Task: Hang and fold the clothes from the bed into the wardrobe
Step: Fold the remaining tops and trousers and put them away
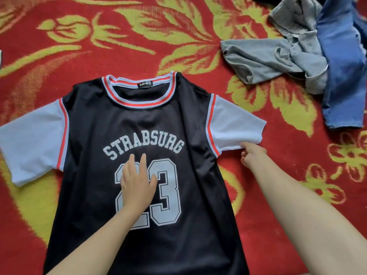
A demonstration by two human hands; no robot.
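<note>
Neatly spread on the bed: one jersey, two hands on it.
One black jersey point(139, 120) lay face up on the red floral cover point(139, 36), with two more pieces, a grey garment point(264, 62) and a blue garment point(341, 76), heaped at the far right. Left hand point(137, 183) pressed flat, fingers straight, on the number; right hand point(251, 155), arm stretched out, pinched the lower edge of a pale sleeve point(236, 126) with curled fingers. Print read "STRABSURG" and "23"; the neck tag point(144, 84) read "Fashion".
</note>
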